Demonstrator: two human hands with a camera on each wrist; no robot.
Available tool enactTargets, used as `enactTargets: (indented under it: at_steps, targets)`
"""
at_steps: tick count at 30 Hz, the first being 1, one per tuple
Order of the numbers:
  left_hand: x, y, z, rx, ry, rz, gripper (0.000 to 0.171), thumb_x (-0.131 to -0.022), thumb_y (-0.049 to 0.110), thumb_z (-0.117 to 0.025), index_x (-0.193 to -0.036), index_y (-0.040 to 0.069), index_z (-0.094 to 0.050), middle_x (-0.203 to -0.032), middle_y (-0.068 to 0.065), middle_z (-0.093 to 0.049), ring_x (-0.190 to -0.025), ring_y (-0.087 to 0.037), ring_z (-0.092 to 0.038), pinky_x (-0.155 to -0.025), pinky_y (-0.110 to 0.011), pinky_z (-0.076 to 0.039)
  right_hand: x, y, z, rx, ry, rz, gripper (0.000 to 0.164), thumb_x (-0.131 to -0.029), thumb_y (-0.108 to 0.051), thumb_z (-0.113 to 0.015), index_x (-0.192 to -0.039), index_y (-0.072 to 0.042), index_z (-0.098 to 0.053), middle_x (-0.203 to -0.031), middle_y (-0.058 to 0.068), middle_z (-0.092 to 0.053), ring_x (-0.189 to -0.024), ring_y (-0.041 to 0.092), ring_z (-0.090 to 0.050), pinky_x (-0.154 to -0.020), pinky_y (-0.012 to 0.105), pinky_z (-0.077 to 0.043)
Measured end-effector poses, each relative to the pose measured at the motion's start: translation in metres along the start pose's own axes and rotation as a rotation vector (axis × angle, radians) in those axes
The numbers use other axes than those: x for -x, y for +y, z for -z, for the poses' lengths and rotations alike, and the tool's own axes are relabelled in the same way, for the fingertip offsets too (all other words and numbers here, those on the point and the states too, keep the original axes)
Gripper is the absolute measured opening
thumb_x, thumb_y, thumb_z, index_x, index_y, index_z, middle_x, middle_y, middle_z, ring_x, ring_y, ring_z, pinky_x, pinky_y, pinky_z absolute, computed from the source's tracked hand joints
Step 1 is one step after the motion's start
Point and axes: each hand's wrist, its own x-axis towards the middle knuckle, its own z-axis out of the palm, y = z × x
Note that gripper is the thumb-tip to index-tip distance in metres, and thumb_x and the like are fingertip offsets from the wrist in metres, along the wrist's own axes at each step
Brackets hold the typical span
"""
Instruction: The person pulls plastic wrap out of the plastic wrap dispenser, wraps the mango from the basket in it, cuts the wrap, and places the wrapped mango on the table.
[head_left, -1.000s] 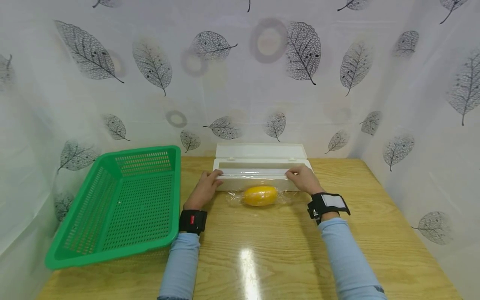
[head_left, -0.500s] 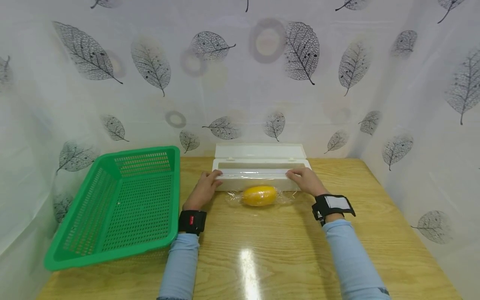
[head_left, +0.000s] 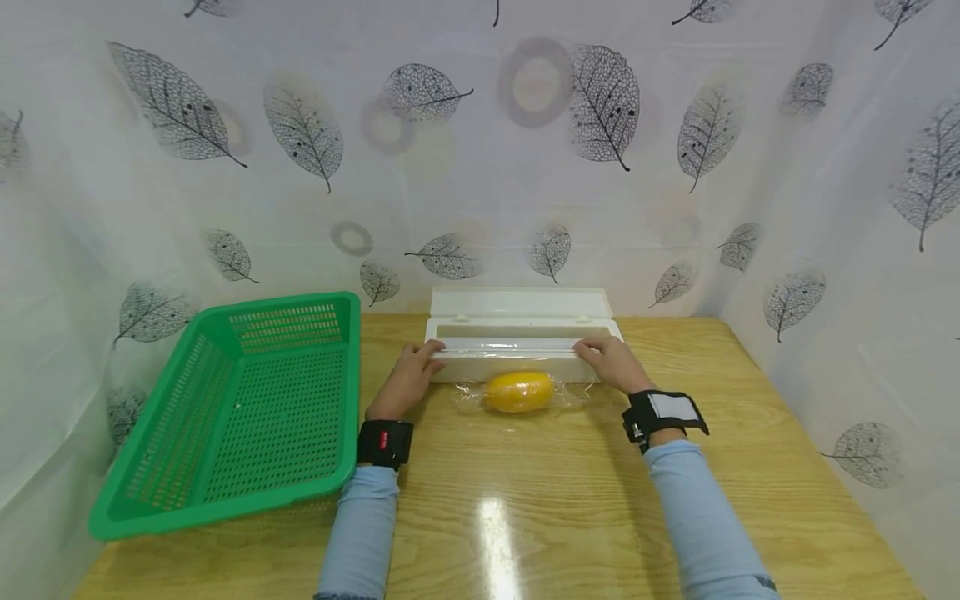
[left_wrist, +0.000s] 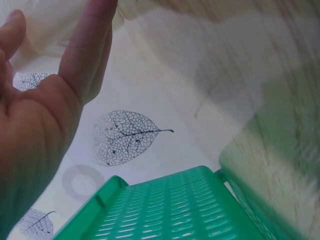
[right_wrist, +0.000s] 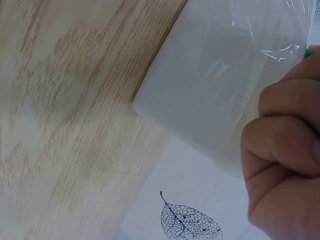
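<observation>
A white cling film dispenser (head_left: 480, 367) stands at the back of the table with its lid (head_left: 521, 300) tipped back. Its roll (head_left: 510, 342) lies inside, and clear film (right_wrist: 215, 70) drapes over the front wall in the right wrist view. My left hand (head_left: 408, 379) grips the dispenser's left front corner, thumb in front and fingers over the edge. At the right front corner my right hand (head_left: 611, 362) pinches the film by the edge with curled fingers. Right before the dispenser lies a yellow oval fruit (head_left: 519, 392) wrapped in clear film, the loose ends spread sideways.
A green perforated plastic basket (head_left: 347, 400) stands to the left, close beside my left forearm. Behind the wooden table (head_left: 570, 500) hangs a white curtain (head_left: 480, 192) with a leaf print, which also runs along both sides.
My right wrist has shifted slightly right, its fingers staying at the dispenser's right front corner. The left hand, dispenser and wrapped fruit hold their places.
</observation>
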Motion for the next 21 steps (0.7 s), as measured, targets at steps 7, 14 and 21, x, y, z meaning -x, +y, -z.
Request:
enactTargets:
  at_steps: [7,14,21]
  targets:
    - [-0.0003,-0.0003,0.0002,0.001,-0.006,0.005,0.030,-0.104,0.024,-0.051,-0.132,0.014,-0.051,-0.115,-0.024,-0.046,-0.098,-0.036,-0.058,-0.089,-0.053,-0.050,-0.0006,0.0019,-0.0007,-0.002,0.008,0.012,0.038,-0.105,-0.023,-0.046,-0.121,0.004,-0.067,-0.123,0.025,-0.065,-0.113,0.040,-0.060,-0.097,0.053,-0.046]
    - [-0.0013,-0.0019,-0.0009,0.002,-0.008,0.005,0.030,-0.104,0.025,-0.050,-0.133,0.014,-0.051,-0.116,-0.024,-0.046,-0.100,-0.037,-0.058,-0.090,-0.053,-0.050,-0.0008,0.0029,0.0000,-0.023,0.014,0.011,0.034,-0.105,-0.018,-0.046,-0.118,0.004,-0.068,-0.120,0.025,-0.066,-0.101,0.034,-0.060,-0.090,0.049,-0.047]
    - [-0.0005,-0.0012,-0.0002,0.009,-0.014,0.011,0.031,-0.105,0.025,-0.050,-0.133,0.014,-0.051,-0.116,-0.025,-0.046,-0.100,-0.038,-0.058,-0.090,-0.054,-0.050,-0.0006,0.0036,-0.0011,-0.038,0.008,0.006,0.034,-0.105,-0.016,-0.044,-0.117,0.005,-0.067,-0.120,0.026,-0.065,-0.101,0.034,-0.059,-0.090,0.048,-0.046]
